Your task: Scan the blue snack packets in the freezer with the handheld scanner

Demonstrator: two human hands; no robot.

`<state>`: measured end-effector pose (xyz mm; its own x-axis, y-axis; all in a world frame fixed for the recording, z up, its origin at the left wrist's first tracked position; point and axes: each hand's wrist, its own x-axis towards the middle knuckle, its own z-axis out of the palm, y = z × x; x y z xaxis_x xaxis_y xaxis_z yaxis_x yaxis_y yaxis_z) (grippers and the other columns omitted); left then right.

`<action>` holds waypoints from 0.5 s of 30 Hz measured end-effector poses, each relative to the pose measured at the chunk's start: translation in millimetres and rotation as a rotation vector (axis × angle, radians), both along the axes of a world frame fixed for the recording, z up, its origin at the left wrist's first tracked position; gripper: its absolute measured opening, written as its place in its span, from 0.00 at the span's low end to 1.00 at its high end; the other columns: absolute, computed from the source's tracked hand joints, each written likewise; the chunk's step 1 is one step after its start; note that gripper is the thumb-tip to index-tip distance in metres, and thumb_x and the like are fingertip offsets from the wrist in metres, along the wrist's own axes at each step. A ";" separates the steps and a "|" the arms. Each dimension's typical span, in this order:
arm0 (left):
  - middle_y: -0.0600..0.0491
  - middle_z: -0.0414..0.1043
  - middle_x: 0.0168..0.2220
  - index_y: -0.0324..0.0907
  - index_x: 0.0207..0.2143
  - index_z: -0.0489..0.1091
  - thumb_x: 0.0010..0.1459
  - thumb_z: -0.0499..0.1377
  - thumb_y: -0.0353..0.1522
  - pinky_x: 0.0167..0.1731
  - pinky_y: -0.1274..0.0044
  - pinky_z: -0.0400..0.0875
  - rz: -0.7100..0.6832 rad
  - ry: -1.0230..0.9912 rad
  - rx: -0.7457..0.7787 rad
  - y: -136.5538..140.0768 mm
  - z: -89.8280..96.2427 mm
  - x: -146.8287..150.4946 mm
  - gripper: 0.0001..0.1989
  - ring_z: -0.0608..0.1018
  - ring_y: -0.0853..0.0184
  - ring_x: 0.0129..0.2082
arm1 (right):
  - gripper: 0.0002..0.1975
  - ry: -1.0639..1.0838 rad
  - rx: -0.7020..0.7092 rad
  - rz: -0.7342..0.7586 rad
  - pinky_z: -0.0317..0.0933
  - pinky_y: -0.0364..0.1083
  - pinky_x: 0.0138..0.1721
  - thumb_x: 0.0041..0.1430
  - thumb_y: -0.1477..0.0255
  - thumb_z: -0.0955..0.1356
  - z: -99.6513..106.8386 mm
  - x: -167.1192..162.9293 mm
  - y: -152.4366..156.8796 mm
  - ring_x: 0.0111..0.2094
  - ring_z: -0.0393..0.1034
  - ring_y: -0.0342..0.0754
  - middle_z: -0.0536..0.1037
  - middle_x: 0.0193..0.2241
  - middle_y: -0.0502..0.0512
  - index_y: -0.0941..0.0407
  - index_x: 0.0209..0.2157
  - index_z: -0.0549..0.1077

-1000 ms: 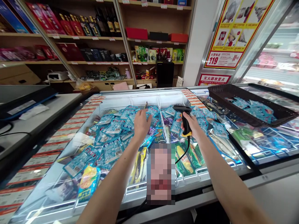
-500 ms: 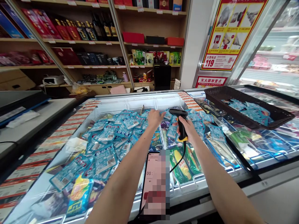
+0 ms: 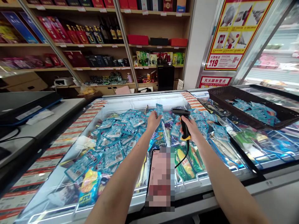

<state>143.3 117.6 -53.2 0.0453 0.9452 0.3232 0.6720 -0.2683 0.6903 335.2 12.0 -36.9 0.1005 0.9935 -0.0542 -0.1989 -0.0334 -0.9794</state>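
Note:
Between the fingers of my left hand is a small blue packet, raised upright above the pile. My right hand is wrapped round the handle of a black and yellow barcode scanner, its head pointing left toward the packet. A black cable runs down from the scanner. Many similar blue packets lie heaped in the chest freezer under and left of my left hand. More blue packets are spread behind the scanner. A phone, partly pixelated, is in front of me at the freezer's near edge.
A dark brown basket holding blue packets sits on the freezer's right side. Green corn packs lie below the scanner. A counter with a dark device stands at left. Behind are stocked shelves and a fire-safety poster.
My left hand, which was reaching over the pile, now has a blue packet lifted in its fingers. The view has turned slightly left. The scanner stays in my right hand.

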 end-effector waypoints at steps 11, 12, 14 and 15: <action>0.57 0.65 0.34 0.46 0.41 0.54 0.46 0.64 0.34 0.39 0.69 0.75 0.014 -0.995 -0.064 -52.9 -2.1 -59.3 0.24 0.76 0.70 0.34 | 0.21 -0.058 0.030 0.048 0.59 0.41 0.12 0.50 0.52 0.69 5.5 -13.8 -10.8 0.14 0.64 0.41 0.78 0.27 0.56 0.56 0.32 0.68; 0.56 0.67 0.35 0.46 0.42 0.55 0.45 0.65 0.33 0.40 0.68 0.75 0.009 -1.040 -0.071 -54.9 -2.6 -61.5 0.25 0.76 0.70 0.35 | 0.21 -0.066 0.027 0.062 0.59 0.41 0.12 0.50 0.52 0.69 7.4 -15.8 -12.6 0.14 0.64 0.40 0.78 0.27 0.56 0.57 0.31 0.69; 0.54 0.69 0.37 0.44 0.41 0.59 0.46 0.65 0.33 0.42 0.68 0.74 -0.024 -1.094 -0.086 -56.5 -4.5 -63.6 0.22 0.77 0.70 0.36 | 0.22 -0.079 0.029 0.089 0.58 0.41 0.11 0.49 0.52 0.70 10.9 -18.7 -15.8 0.13 0.63 0.40 0.78 0.27 0.56 0.57 0.32 0.69; 0.53 0.70 0.37 0.43 0.39 0.61 0.47 0.65 0.34 0.43 0.67 0.74 -0.039 -1.107 -0.089 -56.4 -5.7 -63.9 0.19 0.77 0.69 0.37 | 0.22 -0.083 0.033 0.104 0.57 0.41 0.11 0.49 0.52 0.70 12.4 -19.4 -17.1 0.13 0.63 0.40 0.78 0.27 0.56 0.57 0.32 0.69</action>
